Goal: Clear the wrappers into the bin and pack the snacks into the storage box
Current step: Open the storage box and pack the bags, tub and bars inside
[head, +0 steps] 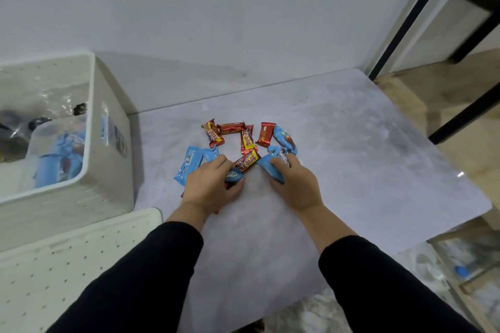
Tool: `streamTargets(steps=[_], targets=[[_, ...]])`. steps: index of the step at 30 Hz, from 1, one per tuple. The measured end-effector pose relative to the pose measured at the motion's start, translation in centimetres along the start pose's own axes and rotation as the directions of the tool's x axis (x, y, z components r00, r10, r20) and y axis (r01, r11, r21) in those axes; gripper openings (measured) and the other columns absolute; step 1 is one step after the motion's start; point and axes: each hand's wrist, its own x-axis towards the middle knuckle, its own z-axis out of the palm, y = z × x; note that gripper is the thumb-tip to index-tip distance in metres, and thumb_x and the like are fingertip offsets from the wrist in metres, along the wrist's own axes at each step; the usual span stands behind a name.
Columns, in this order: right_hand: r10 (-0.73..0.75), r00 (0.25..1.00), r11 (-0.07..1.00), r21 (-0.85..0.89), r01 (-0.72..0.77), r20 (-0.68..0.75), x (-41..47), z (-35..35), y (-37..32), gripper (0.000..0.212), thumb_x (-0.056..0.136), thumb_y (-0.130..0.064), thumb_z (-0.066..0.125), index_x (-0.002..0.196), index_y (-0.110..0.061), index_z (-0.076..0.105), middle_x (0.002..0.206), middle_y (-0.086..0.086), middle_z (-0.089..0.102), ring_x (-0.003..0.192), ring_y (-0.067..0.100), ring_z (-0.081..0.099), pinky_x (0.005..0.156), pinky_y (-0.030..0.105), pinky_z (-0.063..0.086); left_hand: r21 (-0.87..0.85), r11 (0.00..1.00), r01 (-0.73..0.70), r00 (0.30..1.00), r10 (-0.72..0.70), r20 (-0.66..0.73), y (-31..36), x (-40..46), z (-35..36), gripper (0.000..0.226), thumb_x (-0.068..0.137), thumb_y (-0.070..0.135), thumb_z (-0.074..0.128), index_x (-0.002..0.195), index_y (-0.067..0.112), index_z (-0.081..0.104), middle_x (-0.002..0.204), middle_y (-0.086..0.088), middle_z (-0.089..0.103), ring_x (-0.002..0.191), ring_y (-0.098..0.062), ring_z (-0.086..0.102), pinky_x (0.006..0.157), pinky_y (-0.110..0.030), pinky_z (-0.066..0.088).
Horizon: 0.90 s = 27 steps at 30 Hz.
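Several wrapped snacks lie in a cluster on the grey table (338, 170). My left hand (209, 184) grips a blue snack pack (234, 175) at the cluster's near left, beside another blue pack (189, 163). My right hand (293, 178) holds a second blue snack pack (267, 167) at the near right. Red and yellow bars (247, 138) and a small red pack (265, 133) lie just beyond my fingers, with one more blue pack (284, 139) at the far right. The white storage box (108, 143) stands at the left and holds blue packs inside.
The box's white perforated lid (67, 259) lies flat at the near left. A pale wall runs behind the table. A black metal frame (405, 21) stands at the right, with floor and clutter below the table's right edge.
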Motion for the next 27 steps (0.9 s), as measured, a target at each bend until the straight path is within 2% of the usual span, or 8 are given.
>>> streamTargets(steps=[4,8,12,16,19,23,27], targets=[[0.024,0.999,0.998,0.061,-0.027,0.039,0.6,-0.7,-0.4,0.041,0.064,-0.013,0.085,0.101,-0.01,0.067,0.091,0.019,0.069,0.063,0.035,0.066,0.048,0.033,0.054,0.037,0.997,0.071,0.997,-0.07,-0.021,0.3,0.4,-1.2,0.025,0.076,0.045,0.067,0.08,0.02,0.064,0.081,0.005,0.064,0.072,-0.021,0.064,0.053,-0.025,0.04],[0.126,0.992,0.98,0.152,-0.129,0.03,2.2,-3.0,-2.2,0.035,0.08,-0.018,0.071,0.114,-0.011,0.066,0.111,0.017,0.065,0.092,0.037,0.063,0.07,0.039,0.054,0.011,0.985,0.173,0.979,-0.171,-0.107,0.8,1.0,-3.6,0.027,0.071,0.047,0.065,0.073,0.021,0.064,0.074,0.006,0.063,0.066,-0.022,0.063,0.052,-0.022,0.035],[0.047,0.997,0.98,0.195,-0.035,-0.057,4.9,-5.7,-5.1,0.033,0.079,-0.02,0.073,0.111,-0.013,0.067,0.096,0.014,0.064,0.078,0.034,0.063,0.064,0.034,0.05,-0.019,0.985,0.173,0.962,-0.173,-0.213,0.3,1.9,-8.1,0.024,0.072,0.044,0.066,0.076,0.02,0.066,0.072,0.004,0.062,0.063,-0.025,0.063,0.053,-0.022,0.037],[-0.019,0.995,0.97,0.241,0.043,-0.101,9.1,-8.6,-9.4,0.032,0.084,-0.023,0.066,0.115,-0.017,0.063,0.103,0.01,0.063,0.088,0.031,0.061,0.073,0.034,0.048,-0.046,0.983,0.177,0.913,-0.181,-0.365,-0.9,2.7,-13.9,0.03,0.075,0.048,0.057,0.073,0.019,0.064,0.07,0.003,0.06,0.061,-0.022,0.061,0.051,-0.024,0.042],[-0.126,0.981,0.945,0.283,0.163,-0.146,11.8,-10.2,-14.1,0.03,0.085,-0.023,0.064,0.114,-0.018,0.063,0.102,0.008,0.063,0.088,0.028,0.061,0.072,0.029,0.044,-0.024,0.983,0.18,0.844,-0.167,-0.51,-2.6,2.5,-18.8,0.035,0.074,0.05,0.051,0.071,0.017,0.064,0.067,0.004,0.06,0.055,-0.02,0.058,0.047,-0.021,0.038],[-0.245,0.953,0.896,0.333,0.293,-0.18,14.6,-11.5,-21.5,0.028,0.086,-0.024,0.064,0.113,-0.018,0.063,0.097,0.007,0.063,0.084,0.027,0.06,0.07,0.026,0.041,0.024,0.958,0.286,0.78,-0.218,-0.586,-6.5,0.4,-25.1,0.032,0.075,0.048,0.057,0.074,0.017,0.065,0.071,0.003,0.062,0.059,-0.023,0.06,0.05,-0.023,0.039],[-0.352,0.923,0.849,0.362,0.385,-0.155,15.9,-11.3,-29.1,0.03,0.086,-0.025,0.065,0.115,-0.018,0.062,0.1,0.007,0.064,0.088,0.025,0.06,0.074,0.028,0.042,0.065,0.911,0.408,0.727,-0.281,-0.627,-11.6,-3.9,-29.5,0.029,0.076,0.046,0.062,0.077,0.017,0.066,0.074,0.002,0.063,0.062,-0.024,0.061,0.052,-0.025,0.041]])
